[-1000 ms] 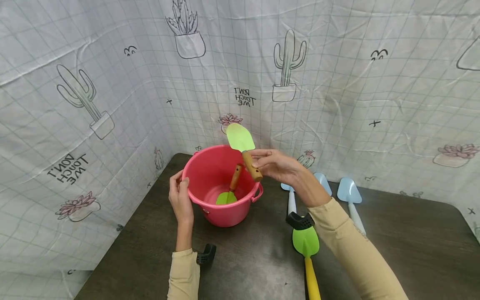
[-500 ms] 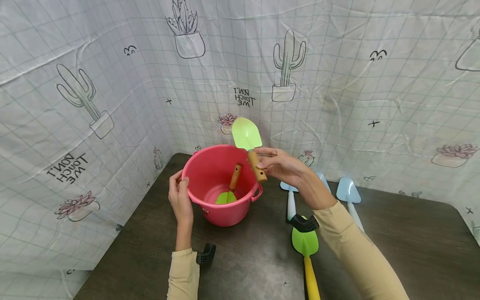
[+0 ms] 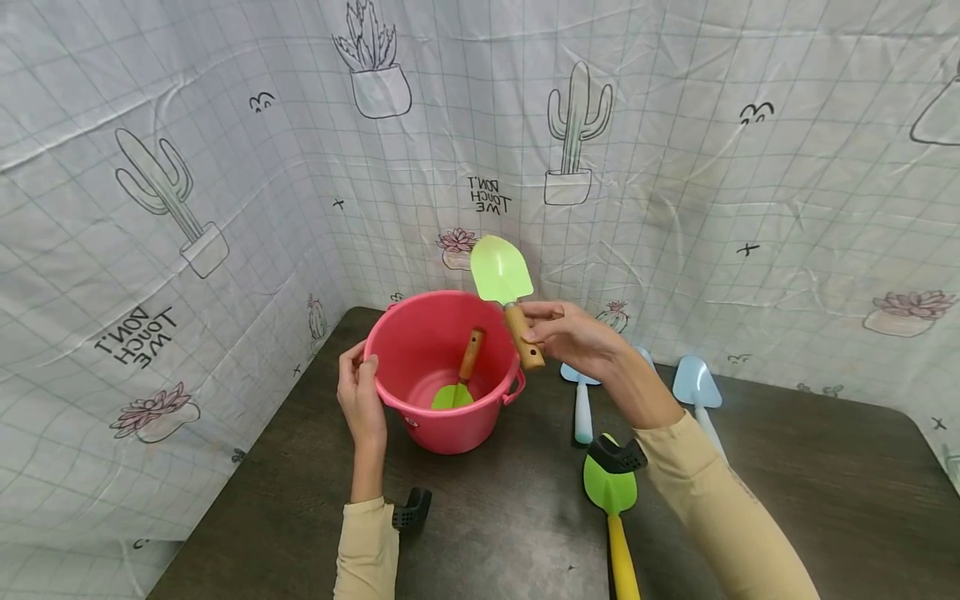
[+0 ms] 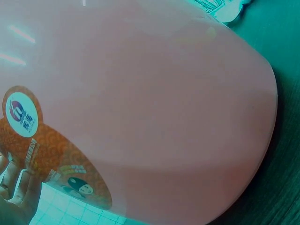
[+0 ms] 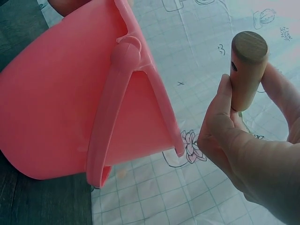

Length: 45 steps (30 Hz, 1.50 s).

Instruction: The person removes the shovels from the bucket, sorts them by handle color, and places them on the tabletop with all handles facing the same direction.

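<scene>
A pink bucket (image 3: pixel 450 429) stands upright on the dark table. My left hand (image 3: pixel 362 396) holds its left rim, fingers outside and thumb over the edge; the left wrist view shows the bucket's wall (image 4: pixel 173 108) and its orange label (image 4: pixel 84 173) close up. Above the right rim, my right hand (image 3: pixel 577 337) pinches the wooden handle of a hand trowel (image 3: pixel 501 271), its light green blade pointing up. The right wrist view shows that handle (image 5: pixel 246 79) end-on between thumb and fingers. Inside the bucket leans another green trowel (image 3: pixel 469 357) with a wooden handle, blade down.
Right of the bucket lie a green trowel with a yellow handle (image 3: pixel 621 554) and several light blue trowels, one (image 3: pixel 582 408) near the bucket and one (image 3: pixel 697 383) farther right. Another is partly behind my right arm. A patterned cloth (image 3: pixel 675 208) hangs behind and to the left.
My right hand has moved a little to the right with the trowel, away from over the bucket's opening to its right rim. The left hand and the bucket have stayed in place.
</scene>
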### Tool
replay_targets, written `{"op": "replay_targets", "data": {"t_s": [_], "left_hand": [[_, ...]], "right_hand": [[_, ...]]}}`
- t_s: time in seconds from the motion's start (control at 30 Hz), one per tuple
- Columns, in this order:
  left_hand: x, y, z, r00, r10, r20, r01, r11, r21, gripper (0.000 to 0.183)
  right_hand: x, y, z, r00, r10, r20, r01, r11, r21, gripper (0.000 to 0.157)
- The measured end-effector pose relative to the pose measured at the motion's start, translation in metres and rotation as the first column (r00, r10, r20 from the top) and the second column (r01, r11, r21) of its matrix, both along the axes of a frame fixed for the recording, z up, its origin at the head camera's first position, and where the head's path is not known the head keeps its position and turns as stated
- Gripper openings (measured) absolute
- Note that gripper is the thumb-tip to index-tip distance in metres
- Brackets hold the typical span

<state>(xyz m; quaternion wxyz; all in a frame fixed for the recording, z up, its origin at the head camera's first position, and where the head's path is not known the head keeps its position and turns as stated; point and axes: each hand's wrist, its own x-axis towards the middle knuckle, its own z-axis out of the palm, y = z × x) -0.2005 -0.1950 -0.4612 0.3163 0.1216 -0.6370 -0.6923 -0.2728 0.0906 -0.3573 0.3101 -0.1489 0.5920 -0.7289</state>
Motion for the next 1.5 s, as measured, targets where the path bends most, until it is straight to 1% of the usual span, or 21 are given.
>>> {"op": "replay_targets", "data": {"t_s": [0.2, 0.47, 0.57, 0.7, 0.8, 0.87, 1.03, 1.1, 1.27, 1.5], "left_hand": [[0.000, 0.000, 0.000, 1.000, -0.003, -0.005, 0.003, 1.000, -0.002, 0.036], [0.001, 0.000, 0.000, 1.000, -0.002, -0.004, 0.002, 1.000, -0.001, 0.036], [0.000, 0.000, 0.000, 1.000, -0.002, -0.008, 0.002, 1.000, -0.002, 0.036], [0.000, 0.000, 0.001, 1.000, 0.001, -0.008, -0.001, 1.000, 0.002, 0.036], [0.000, 0.001, 0.001, 1.000, 0.004, -0.002, -0.004, 1.000, 0.005, 0.036], [0.001, 0.001, 0.001, 1.000, 0.004, 0.000, -0.004, 1.000, 0.007, 0.036], [0.002, 0.002, 0.002, 1.000, 0.005, -0.002, -0.005, 1.000, 0.008, 0.036], [0.002, 0.003, 0.002, 1.000, 0.004, -0.001, -0.004, 1.000, 0.004, 0.036], [0.002, 0.003, 0.003, 1.000, 0.007, 0.002, -0.007, 1.000, -0.002, 0.036], [0.002, 0.003, 0.003, 1.000, 0.006, -0.001, -0.006, 1.000, -0.001, 0.037]], "right_hand": [[0.003, 0.005, -0.001, 1.000, -0.008, -0.011, 0.008, 1.000, -0.003, 0.062], [0.007, 0.015, -0.001, 0.999, -0.052, -0.016, 0.052, 0.999, 0.012, 0.052], [0.010, 0.019, 0.001, 0.998, -0.056, -0.023, 0.056, 0.998, 0.020, 0.054], [0.015, 0.022, 0.003, 0.998, -0.060, -0.009, 0.060, 0.998, 0.027, 0.061], [0.018, 0.025, 0.005, 0.997, -0.073, 0.012, 0.072, 0.997, 0.025, 0.062], [0.019, 0.027, 0.005, 0.997, -0.081, 0.021, 0.080, 0.996, 0.026, 0.059], [0.024, 0.036, 0.005, 0.994, -0.103, 0.042, 0.102, 0.995, 0.020, 0.039], [0.025, 0.040, 0.005, 0.994, -0.105, 0.040, 0.105, 0.994, 0.008, 0.034], [0.029, 0.049, 0.005, 0.995, -0.098, 0.028, 0.099, 0.995, -0.033, 0.032], [0.035, 0.066, 0.003, 0.994, -0.102, 0.027, 0.104, 0.992, -0.078, 0.034]]}}
